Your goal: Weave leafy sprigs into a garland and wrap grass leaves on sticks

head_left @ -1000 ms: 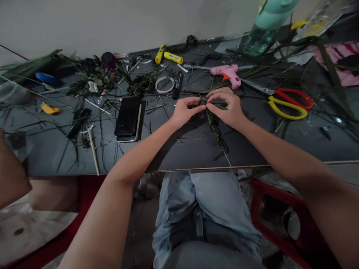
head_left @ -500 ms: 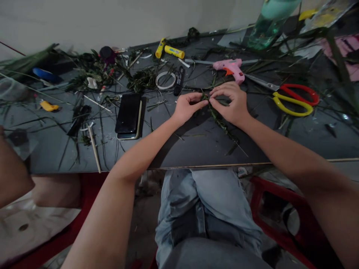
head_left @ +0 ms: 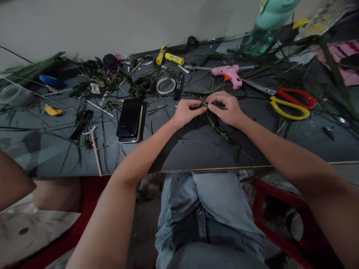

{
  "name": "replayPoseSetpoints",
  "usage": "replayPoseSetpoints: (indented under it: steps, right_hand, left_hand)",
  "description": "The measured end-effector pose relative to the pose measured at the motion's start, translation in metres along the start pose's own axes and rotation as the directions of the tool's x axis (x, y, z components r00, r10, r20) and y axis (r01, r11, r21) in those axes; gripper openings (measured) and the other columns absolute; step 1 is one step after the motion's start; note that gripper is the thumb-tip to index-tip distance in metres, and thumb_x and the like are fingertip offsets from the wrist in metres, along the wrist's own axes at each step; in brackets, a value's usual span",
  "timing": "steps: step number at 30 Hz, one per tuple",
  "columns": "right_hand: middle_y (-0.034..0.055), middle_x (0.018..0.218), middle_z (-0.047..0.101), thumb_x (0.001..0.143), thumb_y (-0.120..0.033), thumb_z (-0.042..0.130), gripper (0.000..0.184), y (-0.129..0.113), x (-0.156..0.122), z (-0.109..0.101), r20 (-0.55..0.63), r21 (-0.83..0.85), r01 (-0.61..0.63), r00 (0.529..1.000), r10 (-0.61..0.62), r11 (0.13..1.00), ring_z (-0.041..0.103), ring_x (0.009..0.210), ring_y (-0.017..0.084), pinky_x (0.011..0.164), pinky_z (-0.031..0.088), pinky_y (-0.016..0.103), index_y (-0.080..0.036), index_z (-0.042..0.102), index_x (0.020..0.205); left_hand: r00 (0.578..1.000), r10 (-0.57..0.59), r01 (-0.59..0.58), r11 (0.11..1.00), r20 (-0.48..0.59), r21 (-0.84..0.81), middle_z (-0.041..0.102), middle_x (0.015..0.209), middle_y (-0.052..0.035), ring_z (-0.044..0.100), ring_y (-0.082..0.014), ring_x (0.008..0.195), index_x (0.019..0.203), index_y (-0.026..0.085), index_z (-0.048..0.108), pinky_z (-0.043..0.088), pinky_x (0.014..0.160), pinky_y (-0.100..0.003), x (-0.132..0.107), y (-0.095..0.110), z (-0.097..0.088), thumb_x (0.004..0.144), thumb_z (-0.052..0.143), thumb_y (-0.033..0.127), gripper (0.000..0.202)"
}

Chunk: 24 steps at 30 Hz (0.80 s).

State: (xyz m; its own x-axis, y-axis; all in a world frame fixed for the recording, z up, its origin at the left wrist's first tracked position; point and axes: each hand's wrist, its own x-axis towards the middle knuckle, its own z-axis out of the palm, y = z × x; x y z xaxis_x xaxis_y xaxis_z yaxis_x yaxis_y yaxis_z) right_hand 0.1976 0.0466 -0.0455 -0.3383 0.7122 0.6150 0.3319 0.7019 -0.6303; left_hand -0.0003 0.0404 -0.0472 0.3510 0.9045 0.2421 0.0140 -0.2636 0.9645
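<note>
A braid of dark green leaf strips (head_left: 219, 129) hangs from my fingertips and trails down toward the table's front edge. My left hand (head_left: 188, 113) pinches its upper end between thumb and forefinger. Opposite it, almost touching, my right hand (head_left: 225, 108) grips the same end with thumb and bent fingers. Exactly which strands lie between the fingertips is too small to make out. Just behind my right hand lies a pink glue gun (head_left: 229, 74). Scissors (head_left: 291, 104) with one red and one yellow handle rest to its right.
Stacked phones (head_left: 129, 118), a black marker (head_left: 178, 86), a roll of white tape (head_left: 165, 85) and yellow glue sticks (head_left: 174, 58) lie left and behind. A green bottle (head_left: 266, 31) stands at the back right. Leaf scraps litter the table (head_left: 179, 157). Another person's arm (head_left: 14, 183) shows at left.
The view has tilted slightly, so the table sits a little lower in the picture. Both hands keep their pinch on the braid, with small finger shifts only.
</note>
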Motion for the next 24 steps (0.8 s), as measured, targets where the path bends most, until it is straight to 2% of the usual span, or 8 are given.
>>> replayPoseSetpoints:
  steps: [5, 7, 9, 12, 16, 19, 21, 24]
  right_hand:
    - [0.0079, 0.097, 0.074, 0.080, -0.072, 0.067, 0.050, 0.000, 0.004, -0.011, -0.099, 0.220, -0.055, 0.992, 0.078, 0.974, 0.064, 0.089, 0.021, 0.078, 0.049, 0.038, -0.023, 0.072, 0.087]
    - [0.0089, 0.090, 0.071, 0.084, -0.080, 0.055, 0.062, -0.001, 0.007, -0.016, -0.163, 0.359, -0.072, 0.977, 0.139, 0.931, 0.058, 0.075, 0.017, 0.066, 0.041, 0.033, -0.021, 0.073, 0.092]
    - [0.0053, 0.070, 0.062, 0.088, -0.083, 0.044, 0.068, -0.004, 0.009, -0.017, -0.227, 0.434, -0.125, 0.943, 0.243, 0.892, 0.045, 0.059, 0.013, 0.056, 0.031, 0.031, -0.020, 0.071, 0.087]
    - [-0.0038, 0.051, 0.040, 0.080, -0.083, 0.057, 0.062, -0.013, 0.009, -0.016, -0.247, 0.375, -0.271, 0.892, 0.378, 0.886, 0.027, 0.046, 0.008, 0.048, 0.018, 0.028, -0.021, 0.063, 0.079]
    - [-0.0056, 0.050, 0.038, 0.078, -0.064, 0.073, 0.047, -0.027, 0.004, -0.012, 0.039, 0.175, -0.349, 0.937, 0.347, 0.921, 0.027, 0.046, 0.006, 0.049, 0.017, 0.026, -0.018, 0.067, 0.082]
    - [-0.0057, 0.049, 0.038, 0.078, -0.057, 0.075, 0.041, -0.032, 0.001, -0.010, 0.271, 0.157, -0.372, 0.907, 0.323, 0.915, 0.027, 0.047, 0.005, 0.049, 0.018, 0.026, -0.016, 0.068, 0.079]
    - [-0.0053, 0.050, 0.039, 0.078, -0.054, 0.076, 0.040, -0.033, 0.001, -0.009, 0.326, 0.198, -0.399, 0.888, 0.324, 0.895, 0.028, 0.047, 0.005, 0.049, 0.019, 0.025, -0.015, 0.066, 0.077]
    - [-0.0048, 0.052, 0.041, 0.080, -0.049, 0.076, 0.036, -0.032, 0.002, -0.009, 0.267, 0.247, -0.420, 0.896, 0.356, 0.873, 0.028, 0.048, 0.005, 0.049, 0.019, 0.025, -0.016, 0.062, 0.075]
  left_hand:
    - [0.999, -0.021, 0.024, 0.994, 0.035, -0.102, 0.077, 0.085, -0.0035, 0.066, -0.0114, 0.072, 0.096, 0.017, 0.079, 0.056, 0.073, -0.027, -0.001, 0.002, -0.005, 0.071, 0.084, 0.056, 0.047]
    - [0.996, -0.028, 0.037, 0.994, 0.083, -0.107, 0.078, 0.092, -0.0045, 0.070, -0.0137, 0.080, 0.101, 0.019, 0.079, 0.057, 0.080, -0.028, -0.001, 0.003, -0.008, 0.073, 0.081, 0.061, 0.051]
    - [0.993, -0.021, 0.034, 0.993, 0.115, -0.110, 0.079, 0.099, -0.0056, 0.073, -0.0177, 0.093, 0.104, 0.020, 0.079, 0.056, 0.091, -0.032, 0.000, 0.005, -0.010, 0.075, 0.079, 0.065, 0.053]
    - [0.990, 0.031, -0.014, 0.992, 0.135, -0.126, 0.079, 0.108, -0.0053, 0.071, -0.0226, 0.111, 0.101, 0.023, 0.078, 0.052, 0.106, -0.039, 0.001, 0.005, -0.012, 0.077, 0.076, 0.067, 0.050]
    - [0.984, 0.112, -0.094, 0.988, 0.142, -0.126, 0.071, 0.132, -0.0037, 0.058, -0.0272, 0.136, 0.091, 0.026, 0.076, 0.040, 0.119, -0.045, 0.004, 0.002, -0.016, 0.077, 0.074, 0.068, 0.045]
    - [0.980, 0.124, -0.107, 0.987, 0.153, -0.118, 0.065, 0.142, -0.0042, 0.049, -0.0292, 0.145, 0.093, 0.026, 0.076, 0.035, 0.122, -0.047, 0.007, -0.001, -0.020, 0.075, 0.075, 0.069, 0.047]
    - [0.984, 0.121, -0.107, 0.988, 0.130, -0.111, 0.064, 0.141, -0.0055, 0.050, -0.0300, 0.144, 0.103, 0.027, 0.076, 0.037, 0.120, -0.046, 0.008, -0.004, -0.021, 0.072, 0.078, 0.068, 0.051]
    - [0.993, 0.114, -0.111, 0.991, 0.036, -0.081, 0.068, 0.134, -0.0054, 0.058, -0.0275, 0.133, 0.116, 0.028, 0.073, 0.045, 0.112, -0.042, 0.008, -0.006, -0.019, 0.071, 0.082, 0.064, 0.059]
